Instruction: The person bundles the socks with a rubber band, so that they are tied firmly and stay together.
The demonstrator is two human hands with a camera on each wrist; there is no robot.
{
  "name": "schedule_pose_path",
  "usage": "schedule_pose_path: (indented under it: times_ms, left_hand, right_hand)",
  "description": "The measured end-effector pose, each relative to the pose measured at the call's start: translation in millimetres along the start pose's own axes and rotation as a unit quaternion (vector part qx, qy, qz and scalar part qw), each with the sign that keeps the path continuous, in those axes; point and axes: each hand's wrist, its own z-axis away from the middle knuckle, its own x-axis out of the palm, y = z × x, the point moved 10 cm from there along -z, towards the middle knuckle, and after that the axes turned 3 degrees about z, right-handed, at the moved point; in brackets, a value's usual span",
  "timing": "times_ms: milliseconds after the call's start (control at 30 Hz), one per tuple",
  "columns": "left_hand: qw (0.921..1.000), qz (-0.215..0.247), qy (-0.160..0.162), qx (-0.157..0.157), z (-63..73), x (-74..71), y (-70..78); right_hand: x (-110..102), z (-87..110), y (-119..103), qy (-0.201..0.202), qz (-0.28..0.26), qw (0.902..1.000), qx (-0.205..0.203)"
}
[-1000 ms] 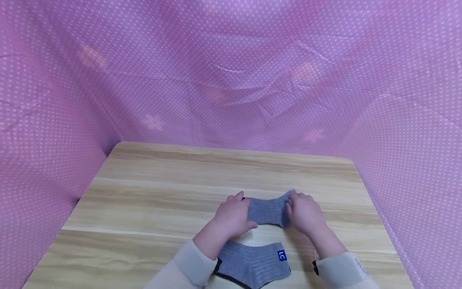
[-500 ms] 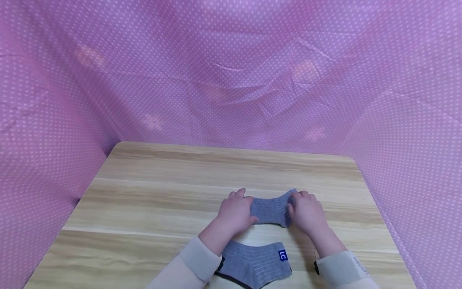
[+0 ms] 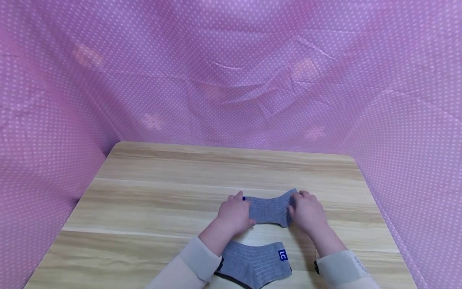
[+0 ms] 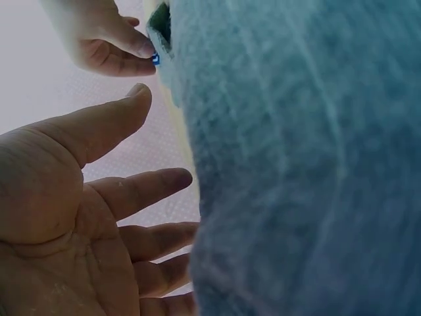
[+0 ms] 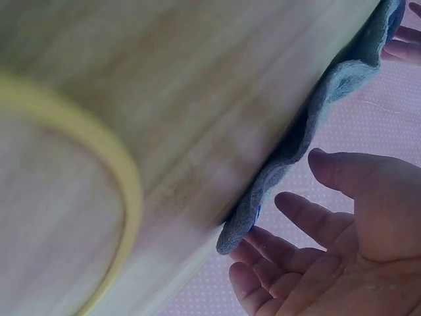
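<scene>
Two grey ribbed ankle socks lie on the wooden table. The far sock is spread flat between the hands. My left hand is at its left end, with straight, spread fingers whose tips are right at the fabric in the left wrist view. At the right end is my right hand; in the right wrist view its loosely bent fingers touch the edge near a blue label, thumb apart. The near sock, with a blue "LC" label, lies closer to the body, partly behind the left sleeve.
The light wooden table carries the socks near its front. A pink dotted cloth hangs around its back and sides. A blurred yellow band crosses the right wrist view.
My left hand has shifted slightly at the far sock's left end, where a small dark blue spot shows again beside its fingers. The right hand and both socks stay almost in place.
</scene>
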Motion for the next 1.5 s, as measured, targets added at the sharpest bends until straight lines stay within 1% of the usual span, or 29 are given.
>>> schedule_pose_path:
  times_ms: [100, 300, 500, 633, 967, 1200, 1300, 1500]
  left_hand:
    - [1.0, -0.003, -0.007, 0.0, 0.6, 1.7, -0.6]
    - [0.9998, -0.009, -0.019, -0.002, 1.0, 5.5, -3.3]
    - [0.9997, -0.011, -0.023, -0.003, 0.9, 8.0, -5.8]
    - [0.9996, -0.011, -0.025, -0.004, 1.4, 7.7, -6.9]
    - [0.9997, -0.011, -0.018, -0.007, 0.6, 7.7, -9.5]
    - [0.9999, -0.009, -0.012, -0.006, 2.3, 6.1, -8.7]
    - [0.9999, -0.007, -0.013, -0.008, 3.1, 5.7, -8.7]
    - [0.9997, -0.002, -0.019, -0.013, 2.6, 5.8, -9.3]
  right_hand:
    - [1.4, 0.3, 0.0, -0.009, 0.001, 1.0, 0.004]
    - [1.4, 0.9, -0.6, -0.01, 0.01, 0.9999, 0.0]
    - [3.9, 1.7, 0.1, -0.02, 0.015, 0.9997, 0.0]
    - [5.4, 1.4, 0.8, -0.019, 0.014, 0.9997, -0.002]
    - [7.0, 1.7, 1.7, -0.029, -0.015, 0.9994, 0.012]
    - [5.4, 1.5, 4.2, -0.017, -0.033, 0.9991, 0.022]
    - [3.2, 0.7, 4.2, -0.011, -0.038, 0.999, 0.023]
    - [1.1, -0.6, 8.4, -0.007, -0.054, 0.9978, 0.037]
